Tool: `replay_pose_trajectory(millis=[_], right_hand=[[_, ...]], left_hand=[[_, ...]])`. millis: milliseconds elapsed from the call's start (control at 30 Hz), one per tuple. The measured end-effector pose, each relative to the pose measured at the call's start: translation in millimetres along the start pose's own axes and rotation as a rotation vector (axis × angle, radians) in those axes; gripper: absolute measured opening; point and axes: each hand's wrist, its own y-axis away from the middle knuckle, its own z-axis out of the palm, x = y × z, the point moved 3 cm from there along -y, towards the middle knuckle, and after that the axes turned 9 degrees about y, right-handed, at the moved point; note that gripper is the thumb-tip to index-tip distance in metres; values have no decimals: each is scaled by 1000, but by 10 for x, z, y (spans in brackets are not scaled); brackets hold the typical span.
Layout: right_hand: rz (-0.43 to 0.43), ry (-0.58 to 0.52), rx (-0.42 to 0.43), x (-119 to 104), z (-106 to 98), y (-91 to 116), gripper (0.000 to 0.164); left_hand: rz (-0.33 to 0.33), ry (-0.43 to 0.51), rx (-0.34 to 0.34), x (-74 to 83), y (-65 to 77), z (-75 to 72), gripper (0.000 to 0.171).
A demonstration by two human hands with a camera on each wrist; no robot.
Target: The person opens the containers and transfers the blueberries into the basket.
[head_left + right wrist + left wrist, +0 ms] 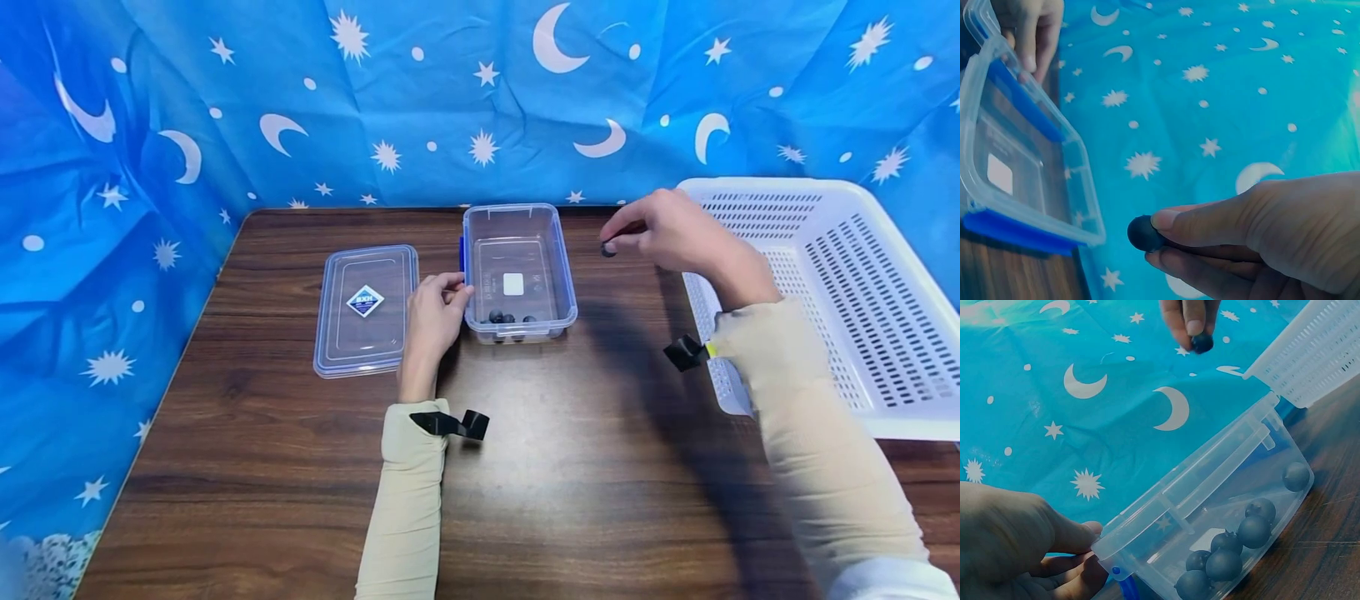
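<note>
A clear plastic food container (567, 279) with blue side clips stands uncovered on the table. Several dark round blueberries (1224, 565) lie at the bottom of its near end. At the container's left side my left hand (435, 315) grips the rim, thumb on top and fingers curled below. To the right of the container, my right hand (675, 237) is raised above the table. Between its thumb and fingertips it pinches one blueberry (1144, 234), apart from the container. The clear lid (341, 346), with a blue and white label, lies flat to the left.
A white slotted plastic basket (701, 333) stands on the right, under my right forearm. Behind the wooden table (300, 483) hangs a blue cloth (450, 92) with white moons and stars. Black straps (450, 425) hang from both wrists.
</note>
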Motion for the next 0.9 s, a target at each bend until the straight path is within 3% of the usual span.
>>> replay_pose_trajectory(millis=[367, 667, 900], right_hand=[[117, -9, -21, 321, -92, 175, 20], [265, -92, -52, 675, -122, 324, 27], [326, -124, -46, 942, -136, 423, 33]], left_hand=[[7, 1, 10, 1, -2, -2, 27], [-6, 5, 2, -6, 1, 23, 28], [1, 10, 6, 5, 8, 14, 27]])
